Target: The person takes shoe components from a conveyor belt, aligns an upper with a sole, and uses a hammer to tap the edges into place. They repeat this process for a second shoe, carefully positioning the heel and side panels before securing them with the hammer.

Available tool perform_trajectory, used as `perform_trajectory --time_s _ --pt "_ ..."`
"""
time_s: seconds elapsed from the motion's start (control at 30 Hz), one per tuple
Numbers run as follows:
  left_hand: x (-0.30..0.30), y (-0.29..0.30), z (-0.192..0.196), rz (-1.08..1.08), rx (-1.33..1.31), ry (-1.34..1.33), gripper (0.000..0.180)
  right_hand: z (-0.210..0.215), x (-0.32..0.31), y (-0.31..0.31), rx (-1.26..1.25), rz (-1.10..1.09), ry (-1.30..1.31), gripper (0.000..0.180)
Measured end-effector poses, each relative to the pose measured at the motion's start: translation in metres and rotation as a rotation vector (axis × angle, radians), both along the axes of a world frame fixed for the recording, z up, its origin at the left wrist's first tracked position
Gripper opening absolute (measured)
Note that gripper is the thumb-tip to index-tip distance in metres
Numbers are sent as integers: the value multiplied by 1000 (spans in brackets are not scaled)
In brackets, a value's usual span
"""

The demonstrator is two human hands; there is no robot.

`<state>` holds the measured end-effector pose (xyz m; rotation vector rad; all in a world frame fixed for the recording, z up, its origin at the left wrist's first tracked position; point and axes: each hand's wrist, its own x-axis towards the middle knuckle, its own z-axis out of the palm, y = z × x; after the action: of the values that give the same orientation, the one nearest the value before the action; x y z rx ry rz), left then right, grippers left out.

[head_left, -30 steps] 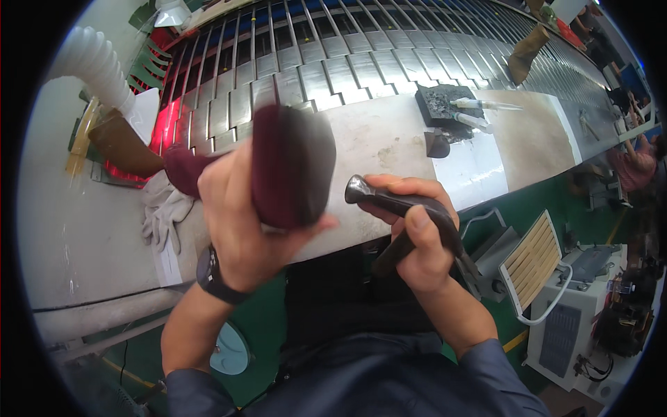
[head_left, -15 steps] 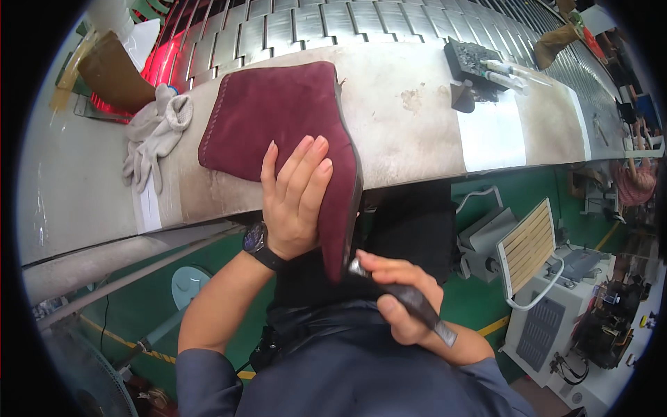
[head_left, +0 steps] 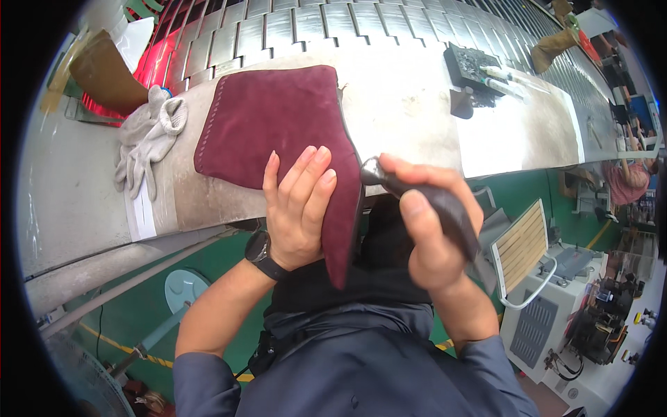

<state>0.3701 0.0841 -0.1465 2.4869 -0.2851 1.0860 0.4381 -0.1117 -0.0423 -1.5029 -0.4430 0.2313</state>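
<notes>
Head view: left hand [head_left: 295, 208] w/ fingers flat, pressed together on maroon suede boot [head_left: 278, 125], which lies half on worktop [head_left: 410, 104], toe end overhanging; right hand [head_left: 431, 229] fisted round dark tool [head_left: 424, 198] touching boot's sole edge; grey gloves [head_left: 149, 135] just beside

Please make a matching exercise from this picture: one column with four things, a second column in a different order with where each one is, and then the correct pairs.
Things:
1. maroon suede boot
2. grey work gloves
3. dark-handled tool
4. wristwatch

Places:
A. on the left wrist
B. lying on the bench left of the boot
C. gripped in the right hand, head at the boot's sole edge
D. on its side on the bench edge, under the left hand

Pairs: 1-D, 2-B, 3-C, 4-A
</notes>
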Motion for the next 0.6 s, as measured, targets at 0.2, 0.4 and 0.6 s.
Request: perform_trajectory --time_s 0.2,0.4,0.6 --pt "1 1 -3 22 6 -14 47 -40 -38 -43 144 331 -54 28" --pt "2 -5 -10 42 -39 -32 45 -51 -56 -29 214 148 -162 30" --pt "1 -8 -4 26 -72 12 44 -25 -13 -34 22 322 -182 36"
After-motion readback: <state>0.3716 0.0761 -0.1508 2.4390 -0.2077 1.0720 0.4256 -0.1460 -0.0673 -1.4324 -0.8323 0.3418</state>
